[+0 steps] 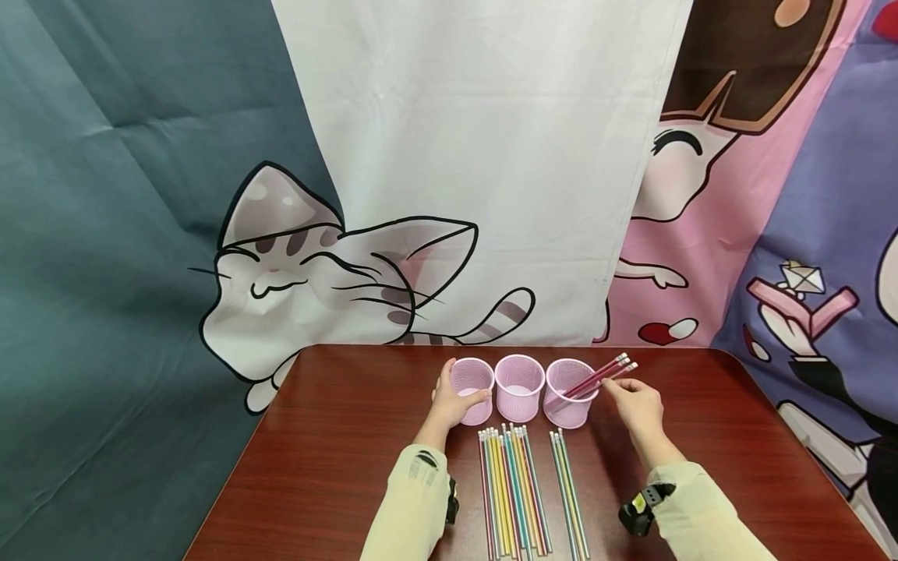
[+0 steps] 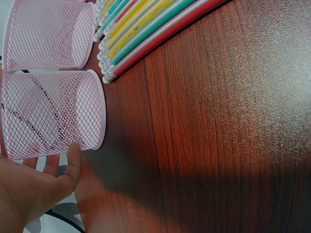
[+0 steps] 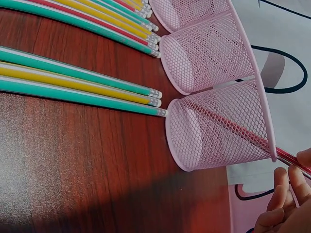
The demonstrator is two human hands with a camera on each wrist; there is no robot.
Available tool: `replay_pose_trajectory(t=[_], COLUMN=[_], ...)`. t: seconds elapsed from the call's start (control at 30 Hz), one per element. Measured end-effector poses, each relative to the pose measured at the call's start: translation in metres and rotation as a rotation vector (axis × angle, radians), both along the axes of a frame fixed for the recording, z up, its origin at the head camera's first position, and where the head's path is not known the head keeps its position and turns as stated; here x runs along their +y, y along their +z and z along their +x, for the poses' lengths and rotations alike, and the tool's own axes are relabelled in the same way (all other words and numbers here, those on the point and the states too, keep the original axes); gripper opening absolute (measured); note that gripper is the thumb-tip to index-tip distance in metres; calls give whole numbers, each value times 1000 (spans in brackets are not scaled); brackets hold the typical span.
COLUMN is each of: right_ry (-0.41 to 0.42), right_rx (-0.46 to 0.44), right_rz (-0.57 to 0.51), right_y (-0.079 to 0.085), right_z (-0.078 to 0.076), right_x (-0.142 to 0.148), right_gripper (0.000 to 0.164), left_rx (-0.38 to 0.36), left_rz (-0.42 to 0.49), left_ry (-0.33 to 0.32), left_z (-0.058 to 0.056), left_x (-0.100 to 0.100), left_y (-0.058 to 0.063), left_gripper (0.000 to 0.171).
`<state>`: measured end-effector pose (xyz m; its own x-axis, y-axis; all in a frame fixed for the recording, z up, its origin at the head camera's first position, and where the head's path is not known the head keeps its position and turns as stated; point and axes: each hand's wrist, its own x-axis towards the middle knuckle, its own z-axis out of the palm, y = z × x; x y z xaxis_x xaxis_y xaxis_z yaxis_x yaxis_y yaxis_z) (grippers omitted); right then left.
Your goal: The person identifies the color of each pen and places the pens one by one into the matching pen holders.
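Note:
Three pink mesh pencil cups stand side by side in a row. At the left cup (image 1: 471,389), my left hand (image 1: 452,401) holds its side, thumb in front and fingers behind; the left wrist view shows the thumb (image 2: 74,165) against the mesh. The middle cup (image 1: 519,389) is untouched. Red pencils (image 1: 596,375) lean in the right cup (image 1: 570,409), tilted right with their eraser ends above the rim. My right hand (image 1: 637,407) pinches them just outside that rim; in the right wrist view, fingers (image 3: 282,187) lie below the pencils.
A large group of mixed-colour pencils (image 1: 515,491) lies on the brown table (image 1: 337,467) before the cups. Right of it lie three more pencils (image 1: 570,495), green and yellow, erasers towards the cups. A printed cloth (image 1: 491,156) hangs behind the table's back edge.

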<state>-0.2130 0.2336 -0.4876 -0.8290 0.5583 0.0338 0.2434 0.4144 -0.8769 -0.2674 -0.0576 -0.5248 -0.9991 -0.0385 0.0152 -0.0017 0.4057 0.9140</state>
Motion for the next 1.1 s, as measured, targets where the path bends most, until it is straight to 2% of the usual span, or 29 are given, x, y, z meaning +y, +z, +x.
replay_pose_trajectory(t=[0.47, 0.6, 0.63, 0.7, 0.8, 0.9, 0.97, 1.03, 1.1], right_ry=[-8, -2, 28, 138, 394, 645, 772, 847, 882], right_rx=[16, 77, 107, 174, 241, 226, 184, 140, 109], right_rz=[-58, -44, -51, -52, -59, 1, 68, 146, 227], right_y=[2, 5, 5, 7, 3, -8, -18, -30, -42], right_z=[2, 2, 2, 5, 11, 19, 23, 27, 30], right_x=[-1, -8, -10, -17, -30, -43, -51, -57, -61], right_gripper=[37, 31, 29, 23, 15, 9, 7, 4, 4], left_rx=[-1, -3, -4, -4, -6, -7, -9, -10, -9], left_rz=[-3, -6, -6, -6, -5, -4, -4, -4, -1], left_ry=[0, -3, -3, -2, -2, -2, -1, 0, 0], left_z=[1, 0, 0, 0, 0, 0, 0, 0, 0], left_x=[0, 0, 0, 0, 0, 0, 0, 0, 1], left_y=[1, 1, 0, 0, -1, -1, -1, -1, -1], left_gripper=[95, 95, 95, 95, 95, 95, 95, 95, 95])
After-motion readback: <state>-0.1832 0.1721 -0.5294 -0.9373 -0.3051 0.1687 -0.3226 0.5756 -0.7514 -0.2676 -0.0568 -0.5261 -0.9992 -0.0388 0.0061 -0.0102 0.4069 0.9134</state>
